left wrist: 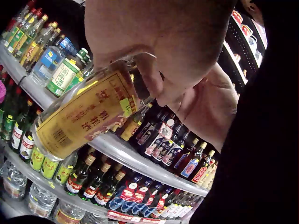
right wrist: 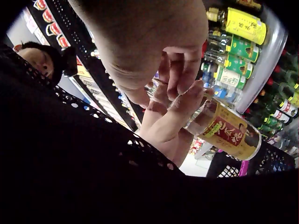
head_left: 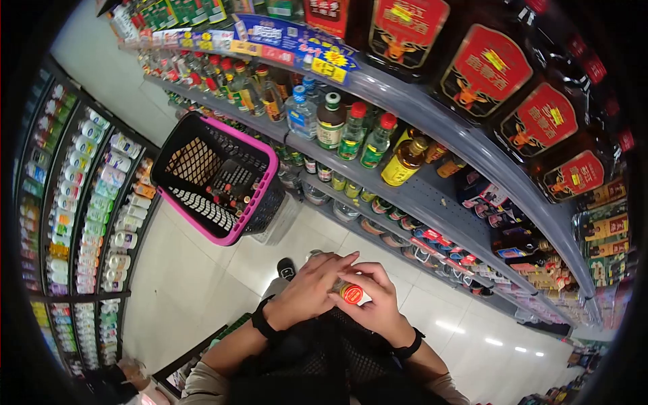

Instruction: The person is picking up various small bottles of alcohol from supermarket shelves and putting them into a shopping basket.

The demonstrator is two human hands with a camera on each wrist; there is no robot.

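Running the length of the aisle on the right, grey shelving (head_left: 432,196) carries rows of bottles with green, yellow and red labels. A second rack of white bottles (head_left: 101,202) faces it across the pale tiled floor (head_left: 202,283). A black basket with a pink rim (head_left: 206,233) shows tilted beside the shelving, with small items lying in it. Close against the person's front sits a black mesh basket (head_left: 317,358). Above it, both hands hold a clear glass bottle (left wrist: 84,116) with a yellow label and a red band. It is tilted, its base toward the shelves and its top toward the person. The left hand (head_left: 307,290) lies over the bottle's body, and the left wrist view shows its fingers (left wrist: 154,79) curled round the shoulder of the glass. The right hand (head_left: 374,304) is at the neck end, its fingers (right wrist: 180,70) bent and pinching just below the top. The red cap (head_left: 351,293) shows between the two hands in the head view.
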